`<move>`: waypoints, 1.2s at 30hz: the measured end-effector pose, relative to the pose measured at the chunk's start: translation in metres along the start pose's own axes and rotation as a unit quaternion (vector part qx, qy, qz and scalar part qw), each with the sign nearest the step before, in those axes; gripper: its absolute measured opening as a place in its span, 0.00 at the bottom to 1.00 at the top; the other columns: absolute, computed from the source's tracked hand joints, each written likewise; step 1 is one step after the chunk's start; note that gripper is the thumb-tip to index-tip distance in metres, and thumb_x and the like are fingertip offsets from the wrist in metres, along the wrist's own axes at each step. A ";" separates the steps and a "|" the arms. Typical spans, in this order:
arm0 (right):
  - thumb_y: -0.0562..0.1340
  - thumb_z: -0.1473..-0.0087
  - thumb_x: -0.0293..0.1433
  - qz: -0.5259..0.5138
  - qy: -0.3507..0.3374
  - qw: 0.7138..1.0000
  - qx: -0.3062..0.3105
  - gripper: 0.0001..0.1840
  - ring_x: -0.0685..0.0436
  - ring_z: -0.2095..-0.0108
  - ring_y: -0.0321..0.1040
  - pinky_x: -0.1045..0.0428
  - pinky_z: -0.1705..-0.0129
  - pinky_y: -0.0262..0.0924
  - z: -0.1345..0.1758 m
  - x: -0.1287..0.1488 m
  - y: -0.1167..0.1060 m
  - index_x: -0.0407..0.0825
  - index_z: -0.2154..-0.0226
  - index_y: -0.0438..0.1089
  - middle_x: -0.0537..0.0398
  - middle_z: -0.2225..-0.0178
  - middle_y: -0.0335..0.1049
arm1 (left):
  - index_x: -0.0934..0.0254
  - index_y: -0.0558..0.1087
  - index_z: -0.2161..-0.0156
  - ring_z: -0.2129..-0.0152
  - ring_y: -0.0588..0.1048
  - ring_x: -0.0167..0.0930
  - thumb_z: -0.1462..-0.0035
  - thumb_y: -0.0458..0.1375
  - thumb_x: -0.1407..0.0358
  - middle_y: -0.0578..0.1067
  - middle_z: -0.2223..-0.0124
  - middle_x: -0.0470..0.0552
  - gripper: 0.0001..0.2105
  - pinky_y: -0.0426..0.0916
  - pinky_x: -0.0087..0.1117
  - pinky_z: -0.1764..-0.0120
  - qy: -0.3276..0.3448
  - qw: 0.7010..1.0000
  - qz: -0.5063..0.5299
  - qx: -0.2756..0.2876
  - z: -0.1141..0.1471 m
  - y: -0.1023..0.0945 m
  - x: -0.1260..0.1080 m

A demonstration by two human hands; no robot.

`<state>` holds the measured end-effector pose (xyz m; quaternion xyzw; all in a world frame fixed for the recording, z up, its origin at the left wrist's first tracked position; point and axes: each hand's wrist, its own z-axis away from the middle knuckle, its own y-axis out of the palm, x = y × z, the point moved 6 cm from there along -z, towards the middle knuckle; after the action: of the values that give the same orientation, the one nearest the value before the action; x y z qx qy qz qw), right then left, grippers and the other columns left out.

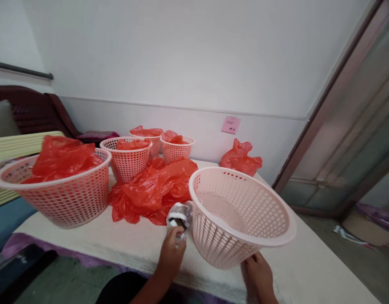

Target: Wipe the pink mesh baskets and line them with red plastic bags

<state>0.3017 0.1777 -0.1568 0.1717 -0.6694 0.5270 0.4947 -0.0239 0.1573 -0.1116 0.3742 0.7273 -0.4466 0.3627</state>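
A large pink plastic basket (213, 219) with perforated walls stands at the front of the table, its open top leaning toward me. My right hand (259, 272) is at its lower right side, fingers curled against the base and partly hidden by it. Left of the basket, my left hand (174, 249) is closed in a pinch. A small clear or whitish bit shows at its fingers, too unclear to name. Just beyond that hand lies a grey-and-white fuzzy item (179, 211), perhaps a slipper, touching the basket's left side.
A heap of red plastic bags (156, 190) lies mid-table. Smaller pink baskets (126, 162) with red bags stand behind it. A wide pink basket (71, 207) holds red bags at left. Another red bag (240, 158) sits at the back, below a pink note (230, 125).
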 end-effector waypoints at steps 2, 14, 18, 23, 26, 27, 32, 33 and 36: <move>0.51 0.68 0.49 0.010 0.007 1.000 0.001 0.21 0.32 0.65 0.69 0.45 0.64 0.57 -0.001 -0.001 0.000 0.54 0.76 0.67 0.46 0.71 0.75 | 0.61 0.68 0.53 0.52 0.72 0.37 0.42 0.51 0.67 0.73 0.52 0.56 0.11 0.68 0.42 0.48 0.058 0.996 -0.050 -0.042 -0.027 -0.033 -0.007; 0.47 0.64 0.51 0.057 0.026 0.998 0.022 0.27 0.31 0.61 0.71 0.46 0.64 0.59 -0.001 0.000 0.001 0.51 0.70 0.68 0.41 0.64 0.77 | 0.74 0.66 0.45 0.38 0.60 0.54 0.49 0.58 0.70 0.63 0.37 0.74 0.24 0.52 0.57 0.39 0.108 0.923 -0.364 -0.053 -0.118 -0.119 0.033; 0.47 0.62 0.50 0.065 0.022 0.997 0.029 0.28 0.32 0.60 0.71 0.47 0.63 0.60 0.001 0.002 0.001 0.50 0.68 0.68 0.41 0.62 0.77 | 0.76 0.67 0.46 0.40 0.62 0.54 0.48 0.60 0.62 0.65 0.39 0.76 0.25 0.54 0.53 0.40 0.088 0.912 -0.399 -0.045 -0.112 -0.126 0.046; 0.46 0.61 0.49 0.073 0.015 0.997 0.037 0.27 0.33 0.59 0.70 0.48 0.62 0.60 0.002 0.005 0.003 0.50 0.68 0.67 0.41 0.62 0.76 | 0.71 0.66 0.44 0.40 0.62 0.53 0.53 0.65 0.65 0.66 0.39 0.70 0.30 0.53 0.56 0.41 0.074 0.913 -0.398 -0.045 -0.100 -0.127 0.055; 0.46 0.62 0.49 0.078 0.014 0.996 0.041 0.26 0.33 0.59 0.70 0.48 0.62 0.60 0.000 0.004 0.002 0.50 0.68 0.67 0.41 0.62 0.76 | 0.67 0.71 0.50 0.43 0.65 0.44 0.46 0.59 0.72 0.70 0.43 0.60 0.17 0.56 0.53 0.41 0.085 0.926 -0.366 -0.047 -0.097 -0.131 0.060; 0.47 0.63 0.49 0.081 0.017 0.996 0.042 0.26 0.33 0.59 0.71 0.48 0.62 0.60 0.000 0.004 0.002 0.51 0.68 0.67 0.41 0.62 0.76 | 0.66 0.72 0.52 0.44 0.67 0.42 0.44 0.58 0.71 0.72 0.44 0.57 0.13 0.57 0.52 0.42 0.089 0.932 -0.349 -0.050 -0.098 -0.134 0.061; 0.46 0.62 0.49 0.088 0.025 0.995 0.045 0.27 0.32 0.58 0.71 0.47 0.62 0.60 -0.001 0.004 0.002 0.51 0.68 0.67 0.41 0.61 0.76 | 0.64 0.73 0.56 0.51 0.72 0.37 0.38 0.56 0.63 0.75 0.52 0.53 0.10 0.63 0.49 0.46 0.091 0.964 -0.225 -0.105 -0.103 -0.154 0.059; 0.47 0.62 0.49 0.089 0.025 0.995 0.045 0.26 0.32 0.58 0.70 0.47 0.62 0.60 -0.001 0.004 0.002 0.51 0.68 0.67 0.40 0.61 0.76 | 0.65 0.72 0.55 0.53 0.73 0.36 0.37 0.54 0.61 0.75 0.53 0.53 0.11 0.65 0.48 0.47 0.086 0.969 -0.193 -0.124 -0.103 -0.159 0.057; 0.47 0.62 0.49 0.090 0.025 0.995 0.043 0.26 0.33 0.59 0.70 0.47 0.62 0.60 0.000 0.006 0.002 0.51 0.68 0.67 0.41 0.61 0.76 | 0.65 0.71 0.54 0.60 0.75 0.34 0.35 0.50 0.56 0.76 0.58 0.52 0.15 0.68 0.44 0.53 0.055 0.974 -0.104 -0.191 -0.101 -0.175 0.051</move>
<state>0.2971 0.1803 -0.1527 0.1187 -0.6463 0.6020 0.4536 -0.2185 0.2051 -0.0549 0.2442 0.8529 -0.3131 0.3388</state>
